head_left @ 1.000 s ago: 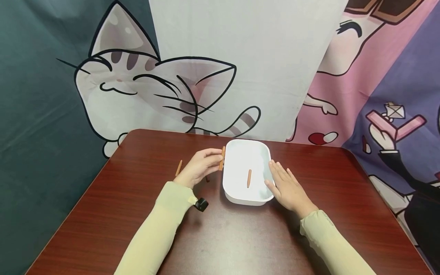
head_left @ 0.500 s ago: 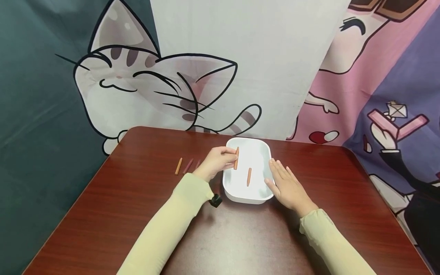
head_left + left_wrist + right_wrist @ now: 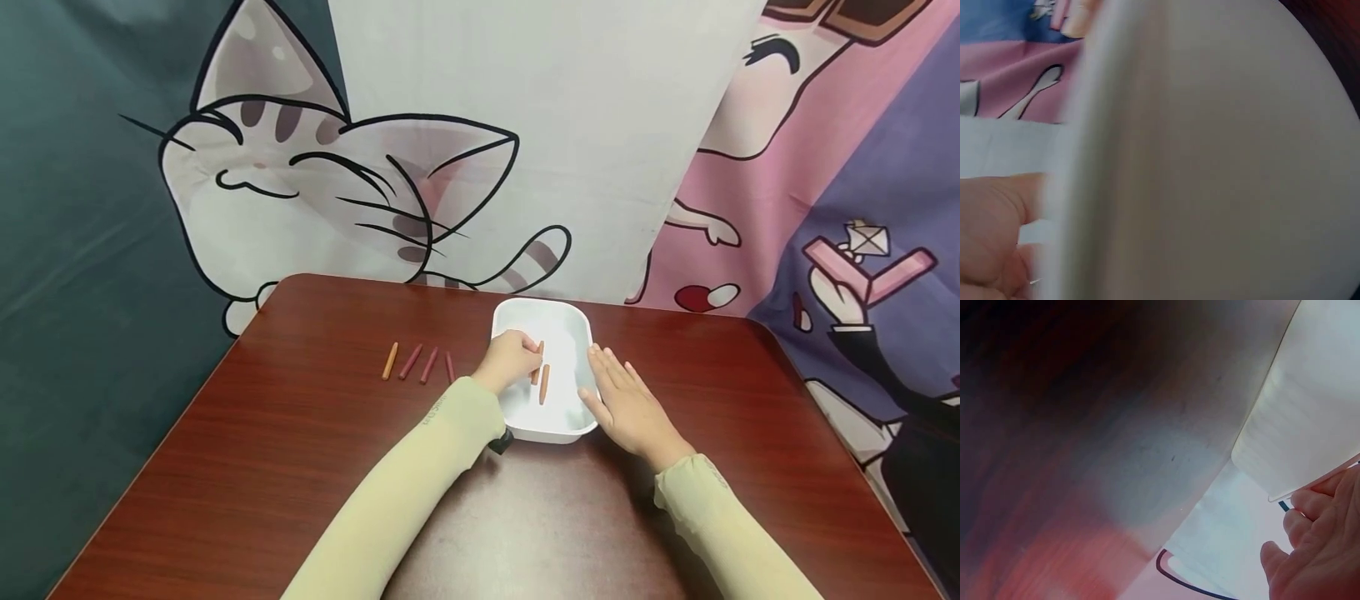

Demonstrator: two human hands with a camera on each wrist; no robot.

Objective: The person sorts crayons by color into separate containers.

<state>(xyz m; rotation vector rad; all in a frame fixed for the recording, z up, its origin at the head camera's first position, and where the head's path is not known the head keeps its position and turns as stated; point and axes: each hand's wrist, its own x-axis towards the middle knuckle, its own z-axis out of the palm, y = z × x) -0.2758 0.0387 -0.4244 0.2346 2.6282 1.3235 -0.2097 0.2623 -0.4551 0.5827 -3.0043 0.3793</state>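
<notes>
Inside the white tray (image 3: pixel 551 425), my left hand (image 3: pixel 512 358) pinches an orange-brown crayon (image 3: pixel 536 373) by its upper part. A second orange-brown crayon (image 3: pixel 544 386) lies on the tray floor just to the right of it. My right hand (image 3: pixel 633 408) lies with straight fingers against the tray's right rim. In the left wrist view the tray's outer wall (image 3: pixel 1241 156) fills most of the picture and hides the left fingertips; part of the hand (image 3: pixel 991 231) shows at the left. The right wrist view has the right fingers (image 3: pixel 1313 506) at the tray's edge (image 3: pixel 1310 406).
Left of the tray, a yellow-orange crayon (image 3: pixel 390 362) and three dark red crayons (image 3: pixel 410 362) lie in a loose row on the brown wooden table (image 3: pixel 262 467). A cartoon-printed cloth (image 3: pixel 585 150) hangs behind the table's far edge.
My left hand has moved right with the crayon, from outside the tray's left rim to over its floor. The crayon row on the table is now uncovered. My right hand stays put.
</notes>
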